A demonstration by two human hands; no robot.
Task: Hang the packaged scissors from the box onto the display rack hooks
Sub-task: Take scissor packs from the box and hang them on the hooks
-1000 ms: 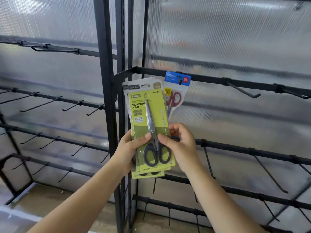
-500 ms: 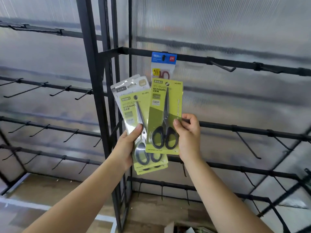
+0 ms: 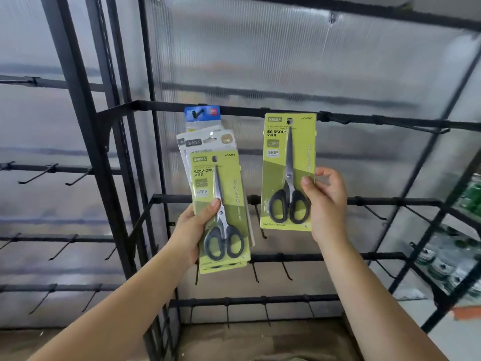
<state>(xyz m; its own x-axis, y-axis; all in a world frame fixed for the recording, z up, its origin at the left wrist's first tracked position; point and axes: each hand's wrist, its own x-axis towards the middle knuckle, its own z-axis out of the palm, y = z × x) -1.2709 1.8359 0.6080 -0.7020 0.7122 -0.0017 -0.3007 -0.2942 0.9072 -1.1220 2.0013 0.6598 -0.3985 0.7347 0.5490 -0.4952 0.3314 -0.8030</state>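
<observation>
Green card backs one single pack of scissors (image 3: pixel 287 173), black-handled, pinched at its right edge by the right hand (image 3: pixel 326 201) at frame centre, its top by the rack bar (image 3: pixel 364 118). Left hand (image 3: pixel 194 227) grips a stack (image 3: pixel 221 201) of several packs, count unclear. One blue pack (image 3: pixel 202 116) hangs above.

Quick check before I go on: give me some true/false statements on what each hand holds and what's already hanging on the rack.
1. The right hand pinches a single green scissors pack by its right edge. True.
2. The left hand is empty. False: it grips a stack of packs.
3. A blue-topped pack already hangs on a hook of the upper bar. True.
4. The scissors in the single pack have red handles. False: they are black.
</observation>
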